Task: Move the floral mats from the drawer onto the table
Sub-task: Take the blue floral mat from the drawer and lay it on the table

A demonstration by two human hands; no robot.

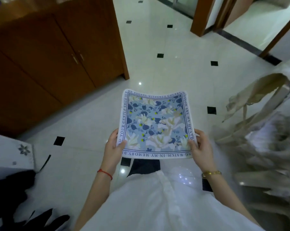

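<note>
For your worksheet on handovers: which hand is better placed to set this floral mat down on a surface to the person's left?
Left, probably. The left hand grips the floral mat at its left edge, nearest the patterned white surface at lower left; the right hand grips the far edge.

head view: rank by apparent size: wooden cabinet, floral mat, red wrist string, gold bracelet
1. wooden cabinet
2. floral mat, held by left hand and right hand
3/4. red wrist string and gold bracelet: too alike to rank.
</note>
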